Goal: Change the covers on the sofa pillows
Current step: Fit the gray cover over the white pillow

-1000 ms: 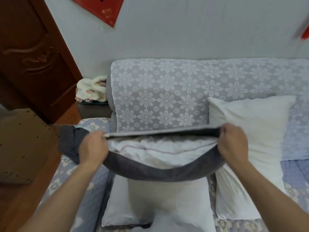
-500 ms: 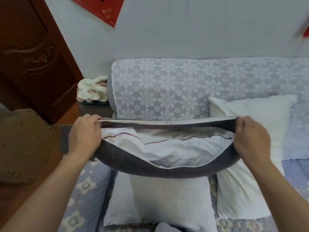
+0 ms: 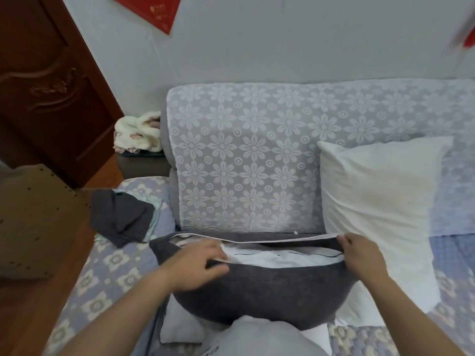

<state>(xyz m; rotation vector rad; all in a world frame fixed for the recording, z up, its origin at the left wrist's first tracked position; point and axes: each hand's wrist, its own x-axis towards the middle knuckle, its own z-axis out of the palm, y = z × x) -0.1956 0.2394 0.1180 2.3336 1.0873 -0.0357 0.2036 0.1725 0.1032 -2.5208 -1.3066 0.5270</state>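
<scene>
A dark grey felt-like pillow cover (image 3: 264, 286), with a white pillow insert (image 3: 272, 259) showing in its open mouth, is held low over the sofa seat (image 3: 102, 273) in front of the floral lace-covered backrest (image 3: 244, 155). Its near edge is pinched by the left hand (image 3: 195, 265), thumb curled under, while the far right corner is gripped by the right hand (image 3: 362, 255) with curled fingers. A bare white pillow (image 3: 380, 206) is leaned on the backrest to the right (a crumpled dark grey cloth (image 3: 120, 217) lies to the left).

Bare forearms — no sleeves, rings or watch
</scene>
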